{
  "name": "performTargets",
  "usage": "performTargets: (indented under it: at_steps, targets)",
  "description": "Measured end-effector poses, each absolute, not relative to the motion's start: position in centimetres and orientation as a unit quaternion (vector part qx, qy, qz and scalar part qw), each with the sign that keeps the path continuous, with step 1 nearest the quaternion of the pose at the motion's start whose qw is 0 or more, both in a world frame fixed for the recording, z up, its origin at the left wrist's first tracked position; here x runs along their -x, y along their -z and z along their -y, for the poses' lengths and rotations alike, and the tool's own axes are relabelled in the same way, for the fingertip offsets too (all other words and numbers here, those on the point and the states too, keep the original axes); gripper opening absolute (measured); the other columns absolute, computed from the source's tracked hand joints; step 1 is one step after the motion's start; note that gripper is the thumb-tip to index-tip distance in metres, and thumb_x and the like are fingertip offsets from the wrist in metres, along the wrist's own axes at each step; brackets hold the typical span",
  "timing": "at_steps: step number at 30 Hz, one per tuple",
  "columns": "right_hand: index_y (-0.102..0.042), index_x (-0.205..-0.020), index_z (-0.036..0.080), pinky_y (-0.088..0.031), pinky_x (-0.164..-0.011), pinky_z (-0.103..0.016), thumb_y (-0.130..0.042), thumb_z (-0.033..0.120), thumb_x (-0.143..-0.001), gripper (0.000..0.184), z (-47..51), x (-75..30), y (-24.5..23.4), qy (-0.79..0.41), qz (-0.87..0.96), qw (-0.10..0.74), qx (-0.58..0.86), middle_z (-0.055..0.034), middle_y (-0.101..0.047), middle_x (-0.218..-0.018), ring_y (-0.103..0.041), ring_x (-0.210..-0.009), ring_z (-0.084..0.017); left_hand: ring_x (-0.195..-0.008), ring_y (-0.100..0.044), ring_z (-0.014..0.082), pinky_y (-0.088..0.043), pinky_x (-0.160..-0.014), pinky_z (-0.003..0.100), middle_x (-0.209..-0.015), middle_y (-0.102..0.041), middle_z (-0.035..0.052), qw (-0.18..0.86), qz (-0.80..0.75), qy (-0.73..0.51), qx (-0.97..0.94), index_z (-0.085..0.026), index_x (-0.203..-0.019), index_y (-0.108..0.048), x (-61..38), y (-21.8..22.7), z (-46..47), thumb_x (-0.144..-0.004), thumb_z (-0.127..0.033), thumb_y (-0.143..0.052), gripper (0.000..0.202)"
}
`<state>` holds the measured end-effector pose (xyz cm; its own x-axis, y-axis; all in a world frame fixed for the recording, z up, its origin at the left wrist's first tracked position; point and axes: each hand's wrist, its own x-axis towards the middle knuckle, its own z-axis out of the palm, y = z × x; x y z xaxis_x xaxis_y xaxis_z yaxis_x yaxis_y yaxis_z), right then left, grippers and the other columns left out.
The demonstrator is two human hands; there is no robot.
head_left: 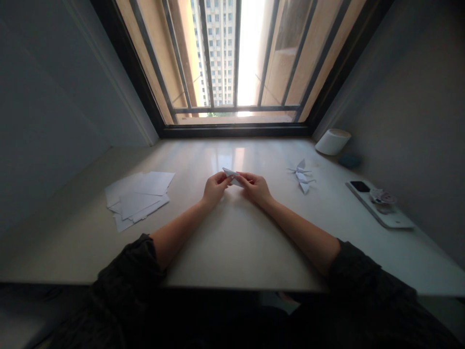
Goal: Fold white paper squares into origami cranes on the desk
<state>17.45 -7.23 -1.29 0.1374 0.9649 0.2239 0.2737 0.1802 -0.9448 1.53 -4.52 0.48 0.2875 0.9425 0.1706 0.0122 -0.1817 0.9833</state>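
Between my two hands is a small folded piece of white paper (230, 172), held just above the white tabletop in the middle of the view. My left hand (215, 188) pinches its left side with thumb and fingers. On the other side my right hand (255, 186) grips it, the thumb lying along the near face. The fingers cover much of the lower part, so the full shape of the folds cannot be made out. Both forearms rest at or close to the table surface.
A loose pile of white paper sheets (141, 196) lies to the left. Folded paper cranes (302, 177) sit right of my hands. Farther right are a white phone (378, 206) with something round on it and a white cylindrical object (332, 141). A barred window (236, 131) closes the back.
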Motion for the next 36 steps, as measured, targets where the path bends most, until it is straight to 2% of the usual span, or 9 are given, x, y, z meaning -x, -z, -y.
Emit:
performTargets:
  at_steps: [3,5,12,18,20,22,28,36]
  targets:
    - [-0.075,-0.081,0.019,-0.038,-0.052,-0.025,-0.057,0.061,-0.077,0.046,7.2,-17.5,1.4,-0.314,0.587,0.498,0.556,-0.0024,-0.068,-0.067,-0.055,-0.06,-0.015,-0.066,-0.056,0.013,-0.043,-0.065,0.026,-0.069,-0.063,0.0012,0.526,-0.378,-0.466,-0.603,-0.016,-0.075,-0.067,-1.6,-0.6,4.5,-0.069,-0.05,-0.069,0.034]
    - [-0.075,-0.075,0.019,-0.037,-0.052,-0.025,-0.057,0.061,-0.077,0.046,7.1,-17.5,1.4,-0.302,0.6,0.487,0.558,-0.0019,-0.065,-0.063,-0.054,-0.059,-0.015,-0.065,-0.055,0.0124,-0.043,-0.065,0.026,-0.067,-0.062,0.0007,0.536,-0.372,-0.473,-0.592,-0.016,-0.071,-0.065,-1.6,-0.6,4.5,-0.068,-0.05,-0.07,0.035]
    - [-0.069,-0.068,0.019,-0.037,-0.057,-0.027,-0.058,0.059,-0.077,0.043,7.2,-17.3,1.4,-0.261,0.629,0.476,0.556,-0.0008,-0.06,-0.064,-0.048,-0.058,-0.013,-0.063,-0.053,0.0117,-0.042,-0.064,0.027,-0.064,-0.06,-0.0004,0.532,-0.37,-0.475,-0.595,-0.015,-0.069,-0.065,-1.6,-0.5,4.6,-0.071,-0.049,-0.069,0.034]
    - [-0.064,-0.064,0.019,-0.037,-0.058,-0.026,-0.055,0.058,-0.08,0.043,7.6,-17.1,1.1,-0.251,0.641,0.47,0.553,-0.0009,-0.056,-0.065,-0.047,-0.06,-0.013,-0.07,-0.057,0.0147,-0.042,-0.065,0.026,-0.076,-0.068,0.0035,0.51,-0.381,-0.465,-0.615,-0.016,-0.08,-0.071,-1.5,-0.7,4.7,-0.07,-0.049,-0.071,0.034]
    - [-0.063,-0.063,0.02,-0.038,-0.057,-0.026,-0.056,0.058,-0.08,0.042,7.7,-17.1,1.0,-0.252,0.644,0.472,0.548,-0.0018,-0.057,-0.069,-0.049,-0.063,-0.014,-0.07,-0.058,0.0151,-0.042,-0.065,0.027,-0.075,-0.069,0.0039,0.519,-0.389,-0.459,-0.607,-0.016,-0.078,-0.072,-1.4,-0.7,4.5,-0.069,-0.05,-0.071,0.035]
    - [-0.062,-0.064,0.02,-0.04,-0.059,-0.026,-0.057,0.057,-0.079,0.04,7.8,-17.1,0.9,-0.249,0.653,0.473,0.537,-0.0024,-0.058,-0.07,-0.05,-0.067,-0.015,-0.069,-0.058,0.0146,-0.043,-0.065,0.027,-0.072,-0.069,0.0037,0.541,-0.392,-0.453,-0.59,-0.016,-0.075,-0.073,-1.2,-0.6,4.2,-0.068,-0.05,-0.072,0.035]
    - [-0.062,-0.062,0.021,-0.041,-0.061,-0.028,-0.057,0.056,-0.08,0.04,7.9,-17.1,0.7,-0.243,0.665,0.466,0.531,-0.0034,-0.058,-0.07,-0.051,-0.068,-0.016,-0.073,-0.062,0.0156,-0.046,-0.071,0.03,-0.079,-0.07,0.0066,0.598,-0.387,-0.471,-0.522,-0.015,-0.085,-0.075,-0.9,-0.4,3.3,-0.066,-0.051,-0.074,0.04]
    - [-0.061,-0.059,0.02,-0.039,-0.06,-0.028,-0.057,0.055,-0.081,0.042,8.2,-17.0,0.7,-0.233,0.684,0.444,0.529,-0.0019,-0.055,-0.065,-0.048,-0.06,-0.014,-0.077,-0.061,0.0111,-0.047,-0.07,0.023,-0.094,-0.07,0.0064,0.585,-0.448,-0.559,-0.38,-0.019,-0.089,-0.073,1.1,-0.9,0.9,-0.063,-0.05,-0.076,0.041]
